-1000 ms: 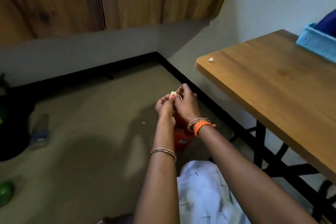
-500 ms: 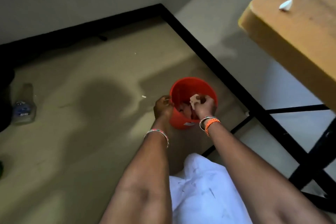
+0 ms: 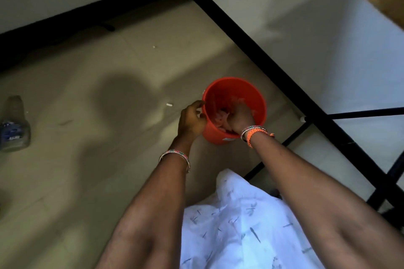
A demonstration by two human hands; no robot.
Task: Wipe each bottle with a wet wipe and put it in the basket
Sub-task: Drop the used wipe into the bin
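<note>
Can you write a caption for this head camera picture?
Right hand reaches into the red bucket while left hand steadies its rim.

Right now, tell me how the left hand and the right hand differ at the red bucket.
The left hand stays outside the red bucket, fingers at its rim; the right hand reaches down inside, among crumpled pale wipes. The left wrist wears one beaded bangle; the right adds an orange braided band. Whether the right hand grips anything is hidden. Both meet at the same bucket.

right hand [image 3: 240, 119] now deep inside red bucket [image 3: 259, 102]
</note>
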